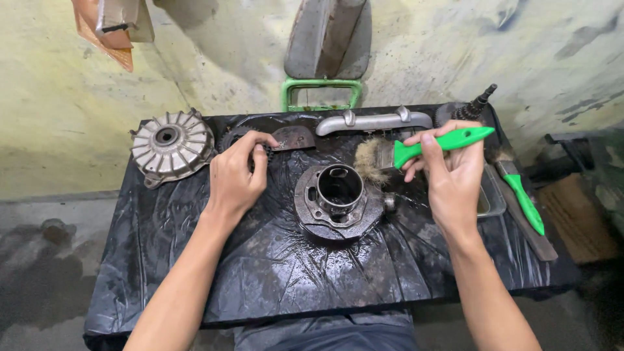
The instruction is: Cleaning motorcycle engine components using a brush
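The right hand (448, 179) has its fingers (422, 144) curled and pinched around the bright green plastic handle of a paintbrush (416, 151), whose grimy tan bristles splay out just past the fingertips. The bristles hang at the upper rim of a round, rusty dark metal engine part with an open bore (335, 201). The left hand (235, 175) has its fingers (260, 153) bent and closed on a small dark toothed gear piece (265, 153), just beyond the round part's far side. To my eye, clean brushing calls for short strokes with the bristle tips and the small piece held steady. Beyond the left fingers lies a finned silver metal drum (171, 146); beyond the right, a grey metal pipe (374, 121), a second green-handled brush (520, 192) and a small metal tray (493, 195). All rest on the wet black plastic-covered surface (273, 273).
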